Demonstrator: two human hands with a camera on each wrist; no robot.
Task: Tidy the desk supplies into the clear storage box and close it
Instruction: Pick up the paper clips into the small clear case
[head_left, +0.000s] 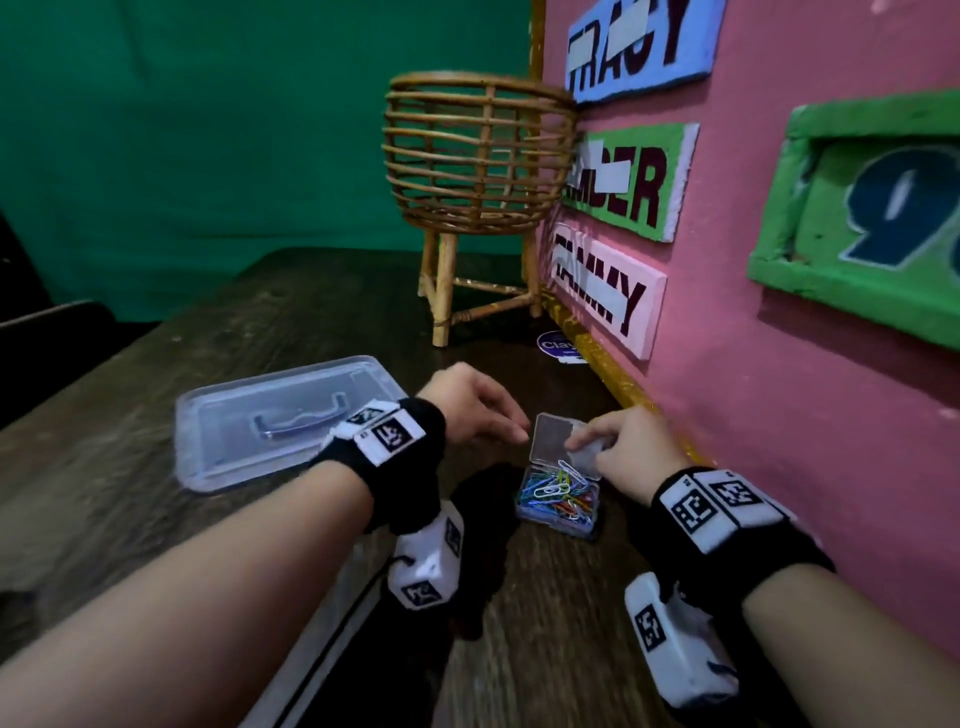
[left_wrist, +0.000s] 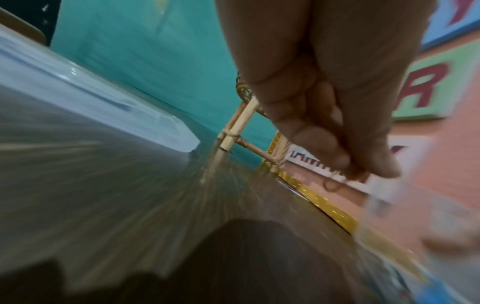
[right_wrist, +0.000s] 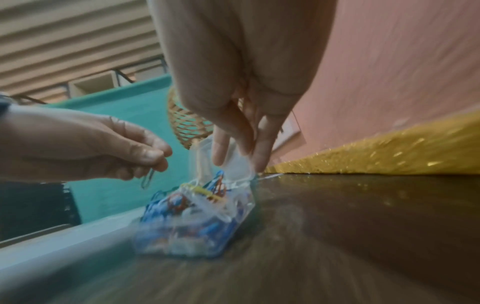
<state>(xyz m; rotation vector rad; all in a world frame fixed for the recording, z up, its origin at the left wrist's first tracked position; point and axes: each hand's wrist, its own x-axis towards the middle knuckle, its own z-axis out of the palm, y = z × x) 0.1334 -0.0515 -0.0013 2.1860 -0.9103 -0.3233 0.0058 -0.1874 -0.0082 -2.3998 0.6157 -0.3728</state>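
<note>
A small clear case (head_left: 558, 499) full of coloured paper clips sits on the dark wooden desk, its hinged lid (head_left: 551, 437) standing up. My right hand (head_left: 628, 441) pinches that lid (right_wrist: 233, 164) between thumb and fingers. Just left of the case, my left hand (head_left: 478, 405) pinches a single paper clip (right_wrist: 148, 179) a little above the case (right_wrist: 194, 222). In the left wrist view the left hand (left_wrist: 337, 123) is blurred and the clip is hard to make out. A large clear storage lid (head_left: 280, 421) with a handle lies flat on the desk, left of my left wrist.
A rattan basket on legs (head_left: 478, 156) stands at the back by the pink board (head_left: 779, 364) with name signs, which walls off the right side behind a yellow glitter strip (head_left: 613, 374). A round blue label (head_left: 558, 345) lies near the basket's feet. A pale plastic edge (head_left: 311, 649) runs under my left forearm.
</note>
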